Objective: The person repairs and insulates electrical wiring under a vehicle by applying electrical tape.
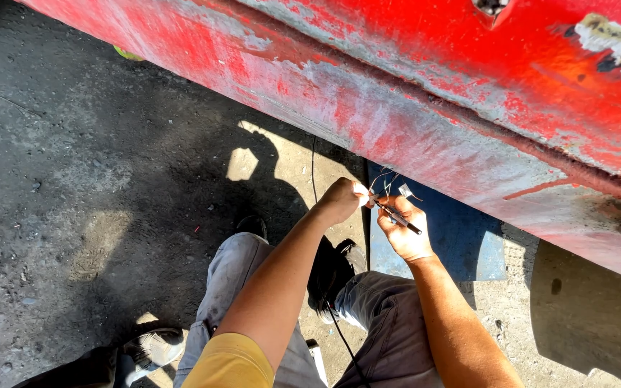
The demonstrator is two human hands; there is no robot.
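Our right hand (407, 230) is clamped on a thin dark tool (400, 218), its long axis slanting toward our left hand (343, 200), which pinches fine wires (384, 183) just beside the red panel (425, 136).

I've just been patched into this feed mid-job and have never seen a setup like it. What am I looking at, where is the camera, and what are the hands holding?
There is no machine here: one camera, worn on a person's head, looks down at their own two bare arms and their knees in grey trousers.

The left hand pinches the ends of some thin wires. The right hand holds a slim dark tool against them; whether it is a cutter or a probe is too small to tell. A thin black cable hangs down between the knees.

Above the hands runs a large red metal panel with worn, scraped paint. Below is dark, rough ground, with a flat blue sheet lying under the panel.
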